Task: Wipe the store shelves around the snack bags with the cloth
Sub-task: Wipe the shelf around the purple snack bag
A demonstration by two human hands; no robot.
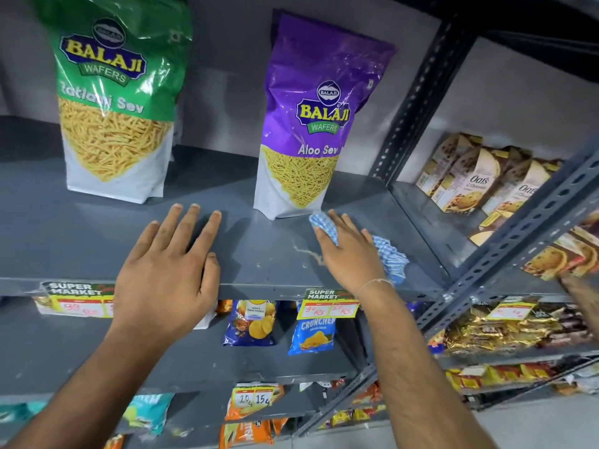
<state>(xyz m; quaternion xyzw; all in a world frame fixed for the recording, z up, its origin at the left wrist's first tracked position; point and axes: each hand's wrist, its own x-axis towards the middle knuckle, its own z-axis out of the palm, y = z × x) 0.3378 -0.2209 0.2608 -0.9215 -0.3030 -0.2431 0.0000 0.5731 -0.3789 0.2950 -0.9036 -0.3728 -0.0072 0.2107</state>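
A grey metal shelf (81, 234) carries two upright snack bags: a green Ratlami Sev bag (113, 102) at the left and a purple Aloo Sev bag (311, 124) toward the right. My left hand (171, 264) lies flat on the shelf's front edge with fingers spread, holding nothing. My right hand (350, 251) presses a blue-and-white checked cloth (392, 257) onto the shelf just in front of the purple bag's right corner; the cloth sticks out past my fingertips and to the right of my palm. A pale smear (308, 252) marks the shelf left of that hand.
A perforated upright post (418, 102) bounds the shelf at the right, with oat cookie boxes (470, 179) on the neighbouring rack. Yellow price tags (327, 306) hang off the shelf front. Below sit small chip bags (311, 335) and more snacks on lower shelves.
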